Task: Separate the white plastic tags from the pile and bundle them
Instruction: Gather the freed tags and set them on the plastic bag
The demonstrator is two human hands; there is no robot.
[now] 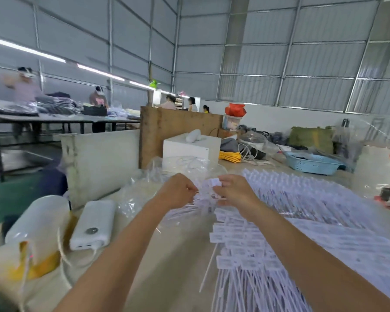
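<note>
A wide pile of white plastic tags point(306, 221) with long thin tails covers the right half of the table. Both hands are raised over the pile's near left edge. My left hand point(178, 191) is curled and pinches the tails of a small bunch of tags point(208, 194). The heads of the same bunch are held by my right hand point(233, 190), with one tag head sticking up above its fingers. A single loose tag tail point(208, 266) lies on the bare table below the hands.
A crumpled clear plastic bag point(142, 190) lies just left of the hands. A white power bank point(92, 226) and a white jug point(36, 224) sit at the near left. A white box point(189, 149), yellow cord point(230, 156) and a blue basket point(313, 163) stand farther back. People work at distant tables.
</note>
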